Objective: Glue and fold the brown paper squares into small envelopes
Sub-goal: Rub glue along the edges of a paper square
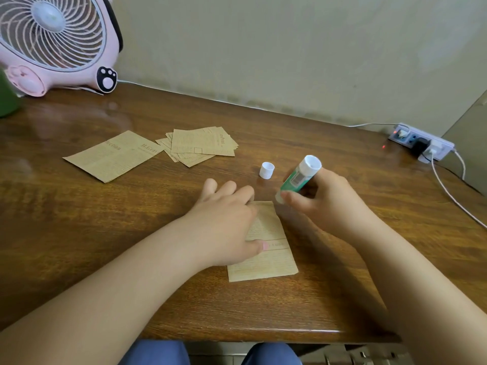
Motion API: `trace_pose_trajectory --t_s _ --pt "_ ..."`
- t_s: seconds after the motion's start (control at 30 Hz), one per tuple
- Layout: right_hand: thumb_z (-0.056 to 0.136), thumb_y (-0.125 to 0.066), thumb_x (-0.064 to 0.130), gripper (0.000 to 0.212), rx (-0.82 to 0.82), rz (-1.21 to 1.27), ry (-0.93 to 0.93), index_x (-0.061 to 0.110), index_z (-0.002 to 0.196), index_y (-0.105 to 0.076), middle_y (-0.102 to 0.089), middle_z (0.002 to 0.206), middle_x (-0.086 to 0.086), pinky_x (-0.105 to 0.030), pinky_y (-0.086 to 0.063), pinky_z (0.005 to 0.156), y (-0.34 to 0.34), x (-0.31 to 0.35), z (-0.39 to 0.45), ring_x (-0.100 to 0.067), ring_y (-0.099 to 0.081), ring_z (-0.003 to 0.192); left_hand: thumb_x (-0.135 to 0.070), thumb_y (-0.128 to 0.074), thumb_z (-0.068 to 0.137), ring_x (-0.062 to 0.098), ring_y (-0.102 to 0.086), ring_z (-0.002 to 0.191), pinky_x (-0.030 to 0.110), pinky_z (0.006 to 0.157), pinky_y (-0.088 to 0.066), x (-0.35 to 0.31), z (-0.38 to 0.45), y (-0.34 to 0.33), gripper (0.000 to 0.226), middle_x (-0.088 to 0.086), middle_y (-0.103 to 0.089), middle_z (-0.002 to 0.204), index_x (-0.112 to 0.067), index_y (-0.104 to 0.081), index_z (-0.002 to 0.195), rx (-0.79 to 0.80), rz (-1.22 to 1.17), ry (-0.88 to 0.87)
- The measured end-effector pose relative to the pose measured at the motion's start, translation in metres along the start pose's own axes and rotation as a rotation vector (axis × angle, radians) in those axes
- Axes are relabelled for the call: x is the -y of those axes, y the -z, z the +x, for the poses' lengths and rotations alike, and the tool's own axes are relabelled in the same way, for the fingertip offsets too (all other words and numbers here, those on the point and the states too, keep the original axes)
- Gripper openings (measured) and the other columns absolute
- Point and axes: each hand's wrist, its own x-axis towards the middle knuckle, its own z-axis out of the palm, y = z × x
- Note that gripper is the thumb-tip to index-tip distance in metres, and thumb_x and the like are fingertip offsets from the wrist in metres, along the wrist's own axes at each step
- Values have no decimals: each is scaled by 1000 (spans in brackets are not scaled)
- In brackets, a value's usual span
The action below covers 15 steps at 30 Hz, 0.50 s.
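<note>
While the left hand (pixel 224 222) presses flat on the brown paper square (pixel 266 248) near the desk's (pixel 342 259) front edge and the right hand (pixel 324 201) grips the uncapped glue stick (pixel 297 177) tip-down at its far corner, a loosely pinned sheet could drag or crease, smearing glue.

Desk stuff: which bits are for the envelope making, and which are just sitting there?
In use: glue stick in right hand; brown paper under left hand; white cap; paper stack; single sheet.

Just lying about: pink fan; power strip; green object.
</note>
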Motion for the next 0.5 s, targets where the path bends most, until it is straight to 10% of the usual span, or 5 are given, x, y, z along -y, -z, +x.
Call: trace_pose_trajectory --t_s 0.33,0.5 --pt "81 -70 33 16 95 -65 60 22 87 -60 -61 76 12 -9 -42 60 -16 2 -1 3 -55 67 -70 -35 86 13 -22 94 39 89 -19 0 3 3 61 -11 -33 104 -35 -42 135 23 31 -9" --pt "79 -70 31 15 176 -84 90 24 90 -62 -66 86 7 -29 -52 74 -9 -2 -19 -7 -61 78 -70 -35 86 15 -19 91 39 87 -18 -1 8 8 60 -8 -30 97 -33 -48 131 78 77 -23"
